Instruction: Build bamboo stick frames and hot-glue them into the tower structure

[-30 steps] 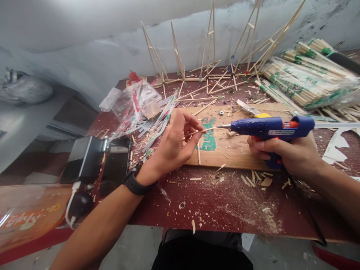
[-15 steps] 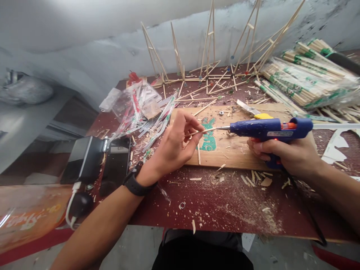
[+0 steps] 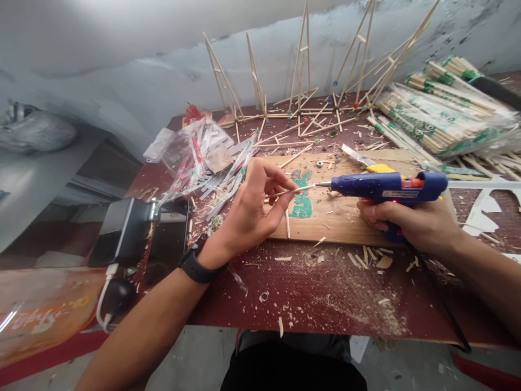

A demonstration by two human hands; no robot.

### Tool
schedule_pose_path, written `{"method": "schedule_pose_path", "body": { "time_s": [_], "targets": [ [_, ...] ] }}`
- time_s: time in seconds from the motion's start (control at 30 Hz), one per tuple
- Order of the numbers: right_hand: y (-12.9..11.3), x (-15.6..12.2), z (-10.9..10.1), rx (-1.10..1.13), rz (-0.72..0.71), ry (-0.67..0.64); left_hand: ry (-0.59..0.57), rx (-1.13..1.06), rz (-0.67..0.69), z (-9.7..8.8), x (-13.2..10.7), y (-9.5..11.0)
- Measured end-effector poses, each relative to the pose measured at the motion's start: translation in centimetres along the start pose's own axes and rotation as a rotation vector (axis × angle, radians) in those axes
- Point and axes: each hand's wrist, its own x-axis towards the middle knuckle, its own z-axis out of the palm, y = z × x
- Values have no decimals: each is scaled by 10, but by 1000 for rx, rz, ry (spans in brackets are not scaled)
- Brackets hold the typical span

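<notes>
My left hand (image 3: 252,209) pinches a thin wooden stick (image 3: 299,188) between thumb and fingers, holding it level over a wooden board (image 3: 345,217) with green print. My right hand (image 3: 411,222) grips a blue hot glue gun (image 3: 386,187) by its handle. The gun's metal nozzle points left and meets the free end of the stick. A black watch sits on my left wrist. The glue gun's black cord runs down off the table's front right.
The dark red table (image 3: 317,293) is strewn with wood chips. Glued stick frames (image 3: 301,81) lean against the wall at the back. Packs of chopsticks (image 3: 439,117) lie at the right, plastic wrappers (image 3: 203,157) at the left, a black charger and phone (image 3: 138,228) further left.
The glue gun's nozzle has shifted slightly left to touch the stick's end. My left hand has barely moved.
</notes>
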Motion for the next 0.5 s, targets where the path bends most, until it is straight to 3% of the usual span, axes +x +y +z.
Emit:
{"method": "schedule_pose_path", "body": {
  "time_s": [0.1, 0.23, 0.27, 0.37, 0.47, 0.5],
  "targets": [
    [0, 1, -4, -1, -50, 28, 114, 19, 9, -7, 5, 2],
    [-18, -4, -9, 72, -130, 250, 585, 38, 167, -24, 18, 0],
    [-25, -7, -11, 106, -163, 326, 651, 27, 192, -28, 20, -1],
    [-42, -20, -25, 168, -139, 464, 719, -15, 173, -35, 24, -3],
    [-35, -35, -60, 124, 117, 400, 682, -44, 108, -34, 21, 0],
    [-28, -40, -75, 126, 111, 403, 650, -44, 78, -32, 19, 1]
  ]
}}
